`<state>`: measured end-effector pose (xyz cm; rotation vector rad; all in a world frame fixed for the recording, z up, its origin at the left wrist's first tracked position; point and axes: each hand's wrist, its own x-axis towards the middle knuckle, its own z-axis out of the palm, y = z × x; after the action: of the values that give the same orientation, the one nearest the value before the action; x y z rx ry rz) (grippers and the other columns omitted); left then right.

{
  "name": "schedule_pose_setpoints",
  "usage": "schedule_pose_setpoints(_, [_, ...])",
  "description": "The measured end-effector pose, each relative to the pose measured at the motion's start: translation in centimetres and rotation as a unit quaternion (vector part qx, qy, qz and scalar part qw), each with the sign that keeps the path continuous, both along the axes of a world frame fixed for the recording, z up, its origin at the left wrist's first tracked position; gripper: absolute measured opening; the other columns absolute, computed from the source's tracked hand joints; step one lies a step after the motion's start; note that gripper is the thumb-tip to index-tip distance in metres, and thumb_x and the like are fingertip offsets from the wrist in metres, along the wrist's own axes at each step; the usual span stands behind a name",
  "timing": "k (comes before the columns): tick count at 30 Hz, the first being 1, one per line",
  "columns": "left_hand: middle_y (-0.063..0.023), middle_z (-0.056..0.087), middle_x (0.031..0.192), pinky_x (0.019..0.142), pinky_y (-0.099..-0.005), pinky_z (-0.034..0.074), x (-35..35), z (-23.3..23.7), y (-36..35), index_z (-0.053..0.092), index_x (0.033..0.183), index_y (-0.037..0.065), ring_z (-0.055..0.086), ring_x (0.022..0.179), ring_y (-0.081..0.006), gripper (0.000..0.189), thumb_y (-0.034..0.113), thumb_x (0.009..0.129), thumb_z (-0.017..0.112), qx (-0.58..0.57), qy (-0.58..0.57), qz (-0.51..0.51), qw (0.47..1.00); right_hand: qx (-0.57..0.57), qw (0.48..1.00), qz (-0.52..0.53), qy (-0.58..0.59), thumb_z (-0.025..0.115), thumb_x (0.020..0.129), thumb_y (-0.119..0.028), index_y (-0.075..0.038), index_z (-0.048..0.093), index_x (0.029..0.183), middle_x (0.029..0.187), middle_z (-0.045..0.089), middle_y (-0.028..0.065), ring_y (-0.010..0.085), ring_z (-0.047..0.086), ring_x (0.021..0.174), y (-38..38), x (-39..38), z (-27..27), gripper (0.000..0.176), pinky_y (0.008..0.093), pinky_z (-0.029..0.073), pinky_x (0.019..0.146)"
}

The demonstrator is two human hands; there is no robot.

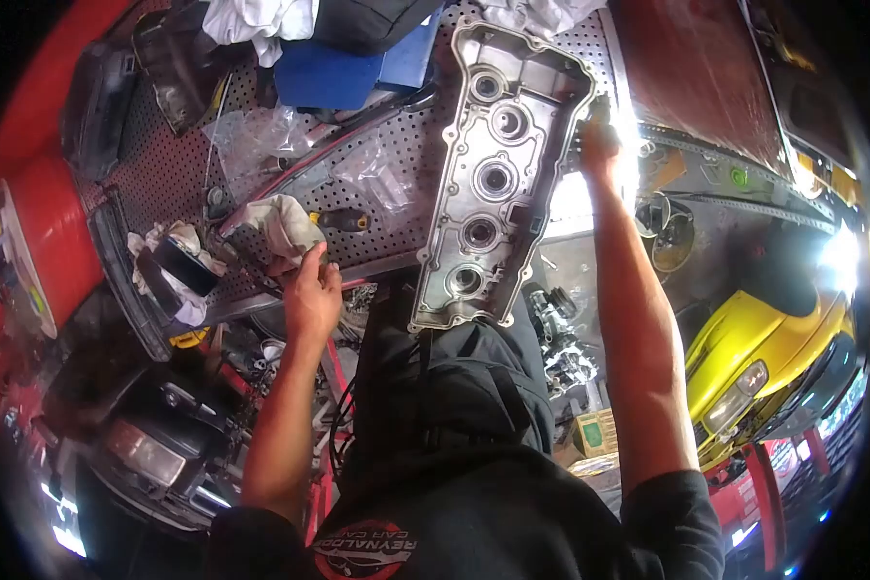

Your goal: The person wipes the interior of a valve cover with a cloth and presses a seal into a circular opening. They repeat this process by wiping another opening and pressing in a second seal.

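A metal engine valve cover (488,208), its hollow inside facing me, shows a row of several round openings. Its near end overlaps my legs in the view, and its far end is over the perforated metal bench. My right hand (601,145) is at the cover's right rim, closed on it; the fingers are dark and partly lost in glare. To the left of the cover, my left hand (314,290) grips a crumpled grey-white rag (285,227). Just beyond that hand lies a yellow-and-black tool handle (343,220).
On the perforated bench (387,242) are clear plastic bags (372,179), a blue box (338,77) and white cloths (261,19). A dark phone-like object (186,266) rests on paper at left. A yellow car (773,358) stands at right; engine parts (563,338) lie below.
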<state>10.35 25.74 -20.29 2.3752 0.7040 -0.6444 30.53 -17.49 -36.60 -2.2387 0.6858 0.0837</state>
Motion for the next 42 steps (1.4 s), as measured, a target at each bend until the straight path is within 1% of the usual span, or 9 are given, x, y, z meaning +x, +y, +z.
schedule_pose_setpoints(2, [-0.0177,0.072,0.105,0.085,-0.0411,0.055,-1.2,0.2,0.2,0.059,0.135,0.009,0.072,0.093,-0.031,0.041,0.02,0.096,0.064,0.013,-0.048,-0.024,0.998,0.019,0.996,0.006,-0.087,0.071,0.092,-0.019,-0.001,0.07,0.104,0.097,0.07,0.0143,0.025,0.064,0.086,-1.8,-0.6,-4.2,0.022,0.0375,0.05,0.082])
schedule_pose_setpoints(4, [-0.0182,0.071,0.118,0.092,-0.0377,0.054,-3.7,-1.1,1.9,0.059,0.136,0.008,0.07,0.108,-0.0279,0.04,0.016,0.097,0.064,-0.032,-0.107,0.005,0.994,0.016,0.99,-0.056,-0.129,0.069,0.094,-0.023,-0.002,0.067,0.112,0.102,0.069,0.0145,0.0257,0.063,0.09,0.2,-2.1,0.8,0.027,0.0391,0.05,0.086])
schedule_pose_setpoints(6, [-0.0119,0.07,0.108,0.078,-0.0308,0.056,-4.6,0.9,1.5,0.057,0.137,0.006,0.068,0.089,-0.0175,0.04,0.01,0.098,0.062,-0.077,-0.073,0.061,0.992,0.038,0.984,-0.113,-0.133,0.067,0.097,-0.027,-0.003,0.065,0.121,0.108,0.067,0.0148,0.0265,0.062,0.093,2.9,-4.6,6.6,0.033,0.0406,0.049,0.09])
schedule_pose_setpoints(9, [-0.0094,0.067,0.099,0.07,-0.0266,0.054,-6.2,2.6,-0.1,0.057,0.136,0.002,0.064,0.083,-0.0135,0.037,0.005,0.1,0.06,-0.102,-0.105,0.036,0.989,0.178,0.965,-0.181,-0.063,0.07,0.091,-0.018,-0.003,0.066,0.11,0.111,0.064,0.0209,0.0368,0.06,0.107,7.3,-9.4,12.0,0.024,0.0487,0.047,0.095])
schedule_pose_setpoints(13, [-0.0104,0.068,0.106,0.071,-0.0286,0.054,-5.9,8.0,-8.0,0.05,0.143,0.002,0.065,0.085,-0.0172,0.042,0.014,0.103,0.058,-0.119,-0.152,-0.078,0.978,0.283,0.92,-0.1,-0.252,0.064,0.074,0.001,-0.006,0.064,0.089,0.099,0.057,0.0198,0.038,0.058,0.091,14.7,-17.6,14.9,0.016,0.0472,0.049,0.079])
schedule_pose_setpoints(17, [-0.0198,0.055,0.138,0.104,-0.048,0.045,-5.0,12.0,-17.5,0.04,0.148,0.0,0.058,0.122,-0.0311,0.055,0.037,0.108,0.043,-0.408,-0.082,0.084,0.905,0.313,0.928,0.099,-0.179,0.068,0.077,-0.008,-0.002,0.065,0.108,0.117,0.056,0.0204,0.038,0.056,0.109,16.3,-24.9,20.9,0.032,0.0467,0.046,0.091])
schedule_pose_setpoints(25, [-0.0169,0.063,0.125,0.094,-0.0389,0.053,-4.2,14.1,-19.2,0.053,0.133,0.0,0.064,0.108,-0.0266,0.035,0.024,0.107,0.052,-0.318,-0.076,-0.057,0.943,0.46,0.87,0.044,-0.175,0.073,0.08,-0.022,-0.002,0.065,0.123,0.126,0.06,0.0174,0.0357,0.052,0.124,8.5,-30.7,25.5,0.048,0.0514,0.042,0.101])
schedule_pose_setpoints(29, [-0.0144,0.064,0.13,0.096,-0.0343,0.049,-3.0,15.1,-20.1,0.054,0.135,-0.006,0.063,0.108,-0.0214,0.039,0.02,0.106,0.052,-0.074,-0.092,-0.387,0.915,0.448,0.839,-0.11,-0.288,0.073,0.085,-0.023,0.002,0.068,0.114,0.114,0.065,0.0181,0.0373,0.059,0.113,9.5,-30.0,24.2,0.039,0.043,0.047,0.099])
schedule_pose_setpoints(42, [-0.0112,0.066,0.11,0.085,-0.0313,0.048,-5.3,13.6,-11.1,0.059,0.122,-0.007,0.061,0.098,-0.0188,0.036,0.016,0.097,0.071,-0.122,-0.062,-0.313,0.94,0.486,0.835,-0.084,-0.243,0.075,0.084,-0.018,0.005,0.067,0.092,0.089,0.064,0.023,0.0408,0.065,0.09,18.3,-28.8,22.7,0.025,0.0472,0.049,0.078])
